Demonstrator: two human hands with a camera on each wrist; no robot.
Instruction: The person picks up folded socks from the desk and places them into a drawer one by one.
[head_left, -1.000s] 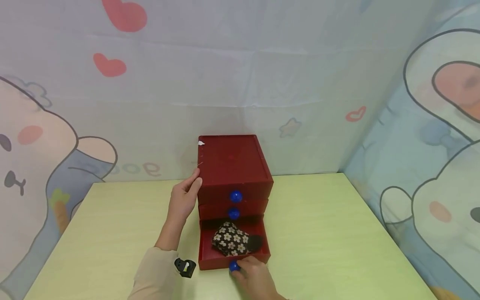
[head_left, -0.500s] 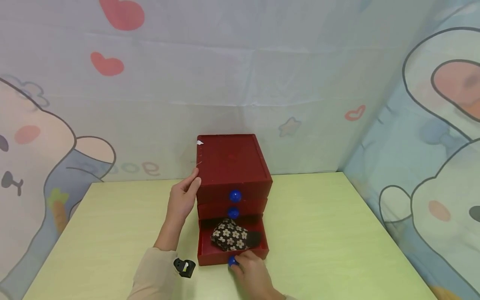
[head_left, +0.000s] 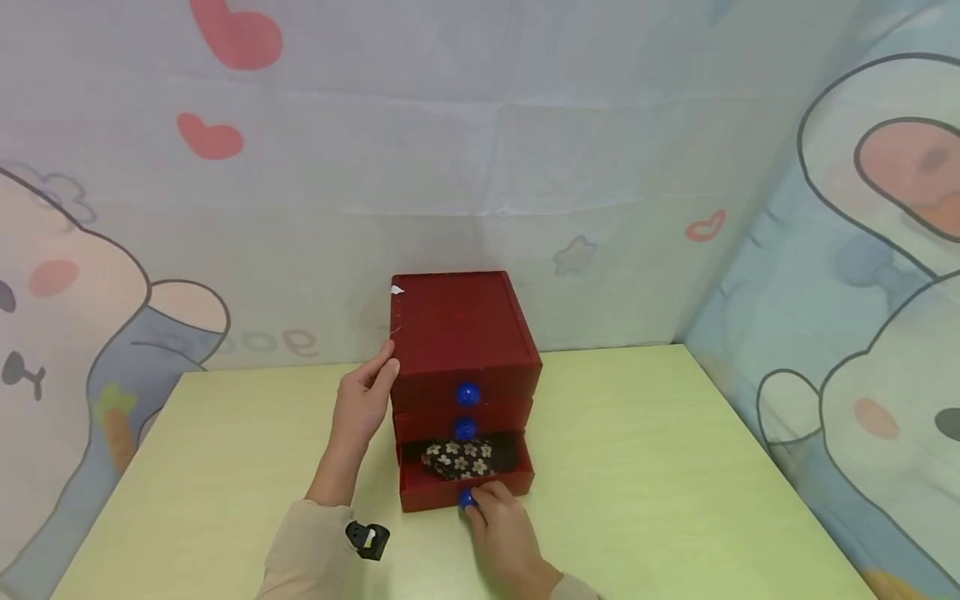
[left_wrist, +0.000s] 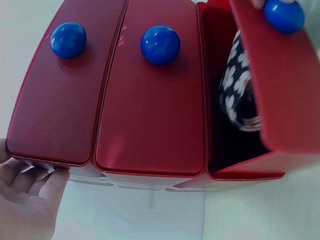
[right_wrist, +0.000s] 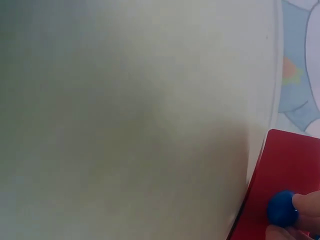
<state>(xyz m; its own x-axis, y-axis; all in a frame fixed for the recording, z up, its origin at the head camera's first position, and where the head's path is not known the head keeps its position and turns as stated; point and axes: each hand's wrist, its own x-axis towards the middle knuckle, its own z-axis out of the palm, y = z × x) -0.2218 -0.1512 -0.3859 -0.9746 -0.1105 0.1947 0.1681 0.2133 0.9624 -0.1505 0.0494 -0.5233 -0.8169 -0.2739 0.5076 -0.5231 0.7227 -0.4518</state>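
Note:
A dark red cabinet (head_left: 457, 325) with three stacked drawers stands on the table, each drawer having a round blue knob. The bottom drawer (head_left: 427, 497) is partly pulled out. In it lies a black cloth item (head_left: 459, 458) with white flowers and a plain black end; its back part is hidden under the drawers above. Thumb and fingers of my right hand (head_left: 510, 533) pinch the bottom drawer's blue knob (right_wrist: 282, 209). My left hand (head_left: 362, 404) rests against the cabinet's upper left side, its fingertips at the top edge; the left wrist view shows this hand (left_wrist: 30, 200) beside the top drawer (left_wrist: 55, 105).
The pale yellow-green table (head_left: 660, 467) extends to both sides of the cabinet. Behind it hangs a light cloth backdrop (head_left: 480, 158) with hearts and cartoon animals. A black band (head_left: 367, 540) sits near my left cuff.
My right hand has pushed the bottom drawer inward, away from me, and the flowered cloth has moved in with it. My left hand keeps its place on the cabinet.

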